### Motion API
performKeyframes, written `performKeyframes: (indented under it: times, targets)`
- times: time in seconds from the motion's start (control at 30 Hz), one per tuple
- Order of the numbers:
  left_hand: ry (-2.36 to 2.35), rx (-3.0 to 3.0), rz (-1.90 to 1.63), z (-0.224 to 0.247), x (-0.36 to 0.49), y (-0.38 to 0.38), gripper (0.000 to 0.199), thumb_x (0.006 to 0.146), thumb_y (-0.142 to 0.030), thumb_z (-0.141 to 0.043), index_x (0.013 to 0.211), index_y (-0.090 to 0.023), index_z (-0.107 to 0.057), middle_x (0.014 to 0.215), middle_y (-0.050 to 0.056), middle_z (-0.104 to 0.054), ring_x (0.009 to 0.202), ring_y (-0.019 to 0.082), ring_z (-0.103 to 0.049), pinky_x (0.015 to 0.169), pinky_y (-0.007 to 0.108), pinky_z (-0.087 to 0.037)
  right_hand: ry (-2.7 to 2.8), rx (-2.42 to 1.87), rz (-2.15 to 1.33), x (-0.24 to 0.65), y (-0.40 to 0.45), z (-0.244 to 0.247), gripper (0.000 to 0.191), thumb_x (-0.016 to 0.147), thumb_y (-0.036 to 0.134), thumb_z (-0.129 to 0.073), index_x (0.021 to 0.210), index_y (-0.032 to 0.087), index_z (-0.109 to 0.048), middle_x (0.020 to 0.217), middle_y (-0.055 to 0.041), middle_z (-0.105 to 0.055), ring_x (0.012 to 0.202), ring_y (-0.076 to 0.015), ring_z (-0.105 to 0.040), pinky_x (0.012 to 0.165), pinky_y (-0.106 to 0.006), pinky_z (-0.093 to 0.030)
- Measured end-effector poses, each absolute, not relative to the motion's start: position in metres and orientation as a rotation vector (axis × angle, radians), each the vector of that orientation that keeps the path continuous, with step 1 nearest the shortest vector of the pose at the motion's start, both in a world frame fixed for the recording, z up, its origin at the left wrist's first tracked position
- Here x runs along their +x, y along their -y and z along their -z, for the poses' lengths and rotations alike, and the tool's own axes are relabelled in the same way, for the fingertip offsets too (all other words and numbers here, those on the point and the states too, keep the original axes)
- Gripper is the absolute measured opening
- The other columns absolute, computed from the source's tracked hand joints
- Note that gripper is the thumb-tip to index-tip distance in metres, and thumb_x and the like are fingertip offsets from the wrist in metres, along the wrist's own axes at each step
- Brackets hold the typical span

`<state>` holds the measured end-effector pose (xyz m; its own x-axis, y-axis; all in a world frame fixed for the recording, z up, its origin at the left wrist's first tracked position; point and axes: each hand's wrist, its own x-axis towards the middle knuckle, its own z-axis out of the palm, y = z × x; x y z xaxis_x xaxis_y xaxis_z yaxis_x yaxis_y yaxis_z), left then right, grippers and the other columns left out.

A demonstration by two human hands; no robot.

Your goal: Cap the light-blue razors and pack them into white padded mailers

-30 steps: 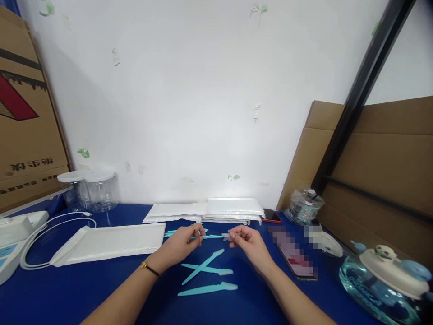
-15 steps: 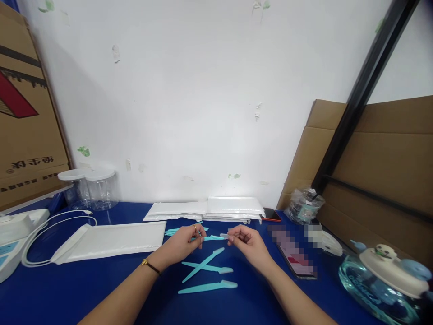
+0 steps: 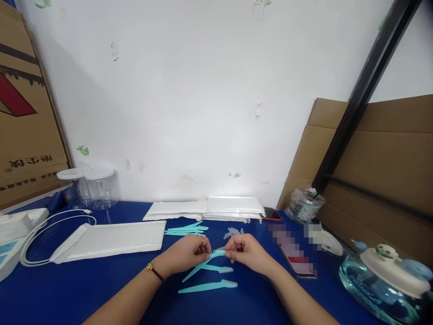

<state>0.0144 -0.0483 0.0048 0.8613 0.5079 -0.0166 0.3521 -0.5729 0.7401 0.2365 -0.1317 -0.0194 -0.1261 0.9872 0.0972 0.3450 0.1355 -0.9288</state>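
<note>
Both my hands meet over turquoise eyebrow razors on the blue table. My left hand [image 3: 194, 253] is closed, its fingertips pinching a razor's handle. My right hand [image 3: 244, 250] is closed at the capped blade end of the eyebrow razor [image 3: 218, 253]. Just below, crossed razors overlap, so I cannot tell exactly where the held one ends. A capped eyebrow razor [image 3: 206, 287] lies nearest to me. Beyond my left hand is a pile of turquoise razors [image 3: 186, 229]; beyond my right hand lie several small translucent caps [image 3: 233, 232].
White padded mailers [image 3: 176, 209] lie along the wall, with a larger one [image 3: 117, 241] at left beside a white cable [image 3: 25, 255]. Clear lidded jars [image 3: 101, 192] stand behind it. At right are a phone [image 3: 294, 257], a wrapped cup [image 3: 304, 206] and a blue clear-sided container [image 3: 375, 289].
Both hands have come lower and nearer to me, over the crossed razors, moving with the eyebrow razor. The far pile and the loose caps are now uncovered.
</note>
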Motion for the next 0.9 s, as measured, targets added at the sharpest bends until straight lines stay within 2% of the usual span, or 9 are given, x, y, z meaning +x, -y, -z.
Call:
performKeyframes:
  times: [0.13, 0.23, 0.3, 0.4, 0.5, 0.57, 0.67, 0.8, 0.9]
  targets:
    - [-0.822, 2.523, -0.387, -0.008, 0.005, 0.034, 0.016, 0.078, -0.025, -0.051, 0.089, -0.023, -0.062, 0.082, 0.001, -0.064, 0.074, 0.017, -0.058, 0.065, 0.025, -0.041, 1.765, -1.510, -0.544, 0.253, 0.129, 0.019, 0.013, 0.078, 0.031, -0.063, 0.083, 0.022, -0.071, 0.069, -0.0009, -0.063, 0.057, -0.0137, -0.055, 0.054, -0.025, -0.042]
    - [-1.029, 2.699, -0.471, -0.008, -0.006, 0.020, 0.019, 0.077, -0.019, -0.051, 0.091, -0.023, -0.063, 0.094, 0.004, -0.063, 0.085, 0.020, -0.057, 0.074, 0.029, -0.040, 1.851, -1.578, -0.260, 0.260, 0.124, 0.021, 0.021, 0.084, 0.021, -0.051, 0.097, 0.024, -0.068, 0.089, -0.0040, -0.061, 0.074, -0.0164, -0.058, 0.067, -0.028, -0.046]
    - [-1.118, 2.768, -0.452, -0.006, -0.011, 0.012, 0.021, 0.077, -0.018, -0.052, 0.094, -0.023, -0.063, 0.099, 0.006, -0.062, 0.089, 0.022, -0.057, 0.078, 0.031, -0.039, 1.933, -1.630, -0.169, 0.260, 0.120, 0.024, 0.027, 0.084, 0.017, -0.050, 0.105, 0.025, -0.065, 0.095, -0.0051, -0.058, 0.084, -0.0181, -0.057, 0.075, -0.029, -0.046]
    - [-1.165, 2.820, -0.371, -0.003, -0.014, 0.008, 0.018, 0.078, -0.019, -0.053, 0.093, -0.022, -0.063, 0.096, 0.006, -0.062, 0.089, 0.022, -0.057, 0.077, 0.031, -0.039, 2.044, -1.701, -0.022, 0.255, 0.117, 0.028, 0.020, 0.081, 0.014, -0.052, 0.095, 0.022, -0.065, 0.094, -0.0052, -0.056, 0.087, -0.0195, -0.055, 0.079, -0.031, -0.044]
    - [-1.164, 2.856, -0.292, -0.002, -0.013, 0.009, 0.013, 0.080, -0.019, -0.050, 0.083, -0.020, -0.062, 0.086, 0.006, -0.063, 0.081, 0.021, -0.058, 0.072, 0.030, -0.039, 2.119, -1.715, 0.124, 0.247, 0.118, 0.029, 0.012, 0.081, 0.013, -0.051, 0.084, 0.019, -0.061, 0.089, -0.0053, -0.056, 0.083, -0.0198, -0.055, 0.076, -0.031, -0.044]
    - [-1.151, 2.906, -0.279, -0.004, -0.011, 0.011, 0.017, 0.084, -0.020, -0.044, 0.078, -0.019, -0.059, 0.080, 0.006, -0.062, 0.076, 0.021, -0.058, 0.071, 0.031, -0.038, 2.155, -1.701, 0.204, 0.242, 0.118, 0.029, 0.012, 0.082, 0.013, -0.048, 0.081, 0.019, -0.059, 0.086, -0.0058, -0.056, 0.082, -0.0204, -0.054, 0.074, -0.031, -0.043]
    - [-1.129, 2.935, -0.311, -0.005, -0.007, 0.016, 0.022, 0.088, -0.022, -0.036, 0.077, -0.018, -0.055, 0.075, 0.006, -0.060, 0.072, 0.020, -0.057, 0.070, 0.031, -0.037, 2.126, -1.658, 0.172, 0.239, 0.119, 0.028, 0.013, 0.082, 0.012, -0.046, 0.078, 0.018, -0.056, 0.083, -0.0052, -0.056, 0.078, -0.0191, -0.053, 0.072, -0.030, -0.042]
    - [-1.060, 2.710, -0.403, -0.006, -0.002, 0.024, 0.022, 0.092, -0.026, -0.028, 0.086, -0.020, -0.049, 0.075, 0.003, -0.058, 0.066, 0.017, -0.053, 0.064, 0.027, -0.037, 1.877, -1.571, -0.200, 0.239, 0.120, 0.026, 0.013, 0.087, 0.022, -0.044, 0.078, 0.020, -0.053, 0.071, 0.0002, -0.054, 0.063, -0.0133, -0.049, 0.059, -0.023, -0.039]
    - [-0.904, 2.567, -0.447, -0.009, 0.001, 0.032, 0.027, 0.094, -0.035, -0.025, 0.088, -0.021, -0.047, 0.076, 0.001, -0.056, 0.066, 0.015, -0.051, 0.063, 0.025, -0.037, 1.689, -1.479, -0.429, 0.239, 0.122, 0.024, 0.017, 0.089, 0.031, -0.045, 0.082, 0.019, -0.056, 0.066, 0.0019, -0.054, 0.059, -0.0120, -0.048, 0.054, -0.022, -0.037]
